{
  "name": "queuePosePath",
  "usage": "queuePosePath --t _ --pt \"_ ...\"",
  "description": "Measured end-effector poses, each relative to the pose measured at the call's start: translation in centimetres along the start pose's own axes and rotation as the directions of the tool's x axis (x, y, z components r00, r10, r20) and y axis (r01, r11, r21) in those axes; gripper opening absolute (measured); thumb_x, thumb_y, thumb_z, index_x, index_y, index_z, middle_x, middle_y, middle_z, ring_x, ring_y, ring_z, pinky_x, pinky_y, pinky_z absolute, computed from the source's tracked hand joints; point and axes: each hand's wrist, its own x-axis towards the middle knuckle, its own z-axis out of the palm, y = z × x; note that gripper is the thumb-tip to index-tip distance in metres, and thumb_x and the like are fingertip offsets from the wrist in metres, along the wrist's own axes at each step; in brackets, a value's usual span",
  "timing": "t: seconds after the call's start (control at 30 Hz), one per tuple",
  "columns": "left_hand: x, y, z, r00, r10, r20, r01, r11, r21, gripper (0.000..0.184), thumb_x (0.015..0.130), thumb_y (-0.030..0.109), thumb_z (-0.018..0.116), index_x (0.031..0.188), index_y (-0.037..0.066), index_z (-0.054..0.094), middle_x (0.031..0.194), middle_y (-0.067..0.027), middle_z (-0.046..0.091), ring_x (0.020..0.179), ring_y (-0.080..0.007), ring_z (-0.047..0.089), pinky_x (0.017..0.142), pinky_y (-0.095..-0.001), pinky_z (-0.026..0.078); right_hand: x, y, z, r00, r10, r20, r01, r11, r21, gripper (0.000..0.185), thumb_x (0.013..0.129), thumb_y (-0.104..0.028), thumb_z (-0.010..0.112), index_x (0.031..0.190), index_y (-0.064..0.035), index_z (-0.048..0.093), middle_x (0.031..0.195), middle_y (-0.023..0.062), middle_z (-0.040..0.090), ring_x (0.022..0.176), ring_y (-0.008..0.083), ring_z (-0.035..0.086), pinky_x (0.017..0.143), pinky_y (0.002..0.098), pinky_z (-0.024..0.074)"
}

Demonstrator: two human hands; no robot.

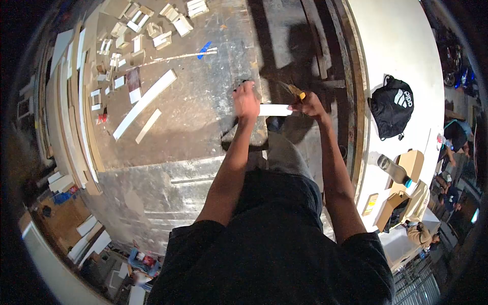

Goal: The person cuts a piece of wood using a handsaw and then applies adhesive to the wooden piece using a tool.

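A short white strip of wood (275, 110) spans the gap between my hands over the edge of the dark work table. My left hand (246, 104) is closed over the strip's left end, its fingertips by a small dark thing I cannot make out. At the strip's right end, my right hand (309, 106) is closed around a tool with a yellow-orange part (302, 95). A thin, brownish, blurred shape extends from that tool toward the upper left; its kind is unclear. The fingers of the right hand also come up against the strip.
A long white board (145, 105) and a shorter pale strip (148, 126) lie on the table (193, 122) at left. Several small wooden frames (138, 20) fill its far left. On the white surface at right are a black drawstring bag (392, 108), a bottle (394, 170) and cardboard boxes (410, 163).
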Motion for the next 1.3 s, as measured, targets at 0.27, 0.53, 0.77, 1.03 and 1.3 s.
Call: queuePosePath --t 0.27,0.53,0.77,1.03,1.3 --pt "-0.6 0.5 0.4 0.997 -0.075 -0.03 0.074 0.997 -0.016 0.058 0.075 0.006 0.076 0.127 0.01 0.053 0.118 -0.0126 0.063 0.111 -0.0339 0.06 0.098 -0.0499 0.04 -0.5 5.8 1.9 0.933 -0.243 -0.266 0.29 0.945 0.151 0.034 0.077 -0.021 0.09 0.086 0.0029 0.068 0.078 0.0042 0.071 0.074 0.011 0.064 0.066 0.0304 0.0513" --pt "0.5 0.7 -0.2 0.995 -0.084 0.049 0.071 0.974 0.217 0.061 0.075 0.011 0.078 0.13 0.012 0.051 0.11 -0.0099 0.067 0.109 -0.0292 0.061 0.096 -0.0468 0.039 -1.2 -2.5 1.5 0.995 0.025 -0.1 0.02 0.905 0.425 0.06 0.072 -0.035 0.093 0.103 0.0046 0.061 0.091 0.007 0.068 0.086 0.0166 0.068 0.074 0.0351 0.0563" --pt "1.9 -0.6 -0.6 0.986 -0.064 0.156 0.026 0.973 0.231 0.038 0.086 0.014 0.069 0.119 0.015 0.051 0.079 -0.0113 0.072 0.076 -0.033 0.07 0.082 -0.0487 0.048 -1.2 -8.4 -0.2 0.954 0.284 -0.098 -0.275 0.957 0.092 0.043 0.074 -0.026 0.091 0.09 -0.0011 0.061 0.078 0.0015 0.066 0.079 0.0122 0.064 0.066 0.0298 0.0498" --pt "1.6 -1.2 0.1 0.994 -0.003 0.108 -0.023 0.972 0.236 0.031 0.089 0.016 0.065 0.116 0.017 0.051 0.061 -0.014 0.066 0.061 -0.0361 0.069 0.075 -0.0501 0.051 -0.6 -7.0 0.8 0.961 0.195 -0.194 -0.17 0.976 0.138 0.042 0.071 -0.019 0.093 0.084 -0.0027 0.057 0.072 -0.0003 0.062 0.069 0.0094 0.057 0.064 0.0265 0.0488" --pt "1.0 -0.4 0.5 1.0 -0.03 -0.005 0.031 0.974 0.223 0.02 0.096 0.018 0.06 0.115 0.015 0.054 0.066 -0.0128 0.067 0.065 -0.0348 0.067 0.071 -0.0504 0.047 -1.3 -7.0 0.1 0.939 0.28 -0.201 -0.257 0.958 0.13 0.05 0.064 -0.04 0.095 0.084 -0.0043 0.066 0.071 0.0135 0.066 0.066 0.0294 0.065 0.065 0.0386 0.0521"
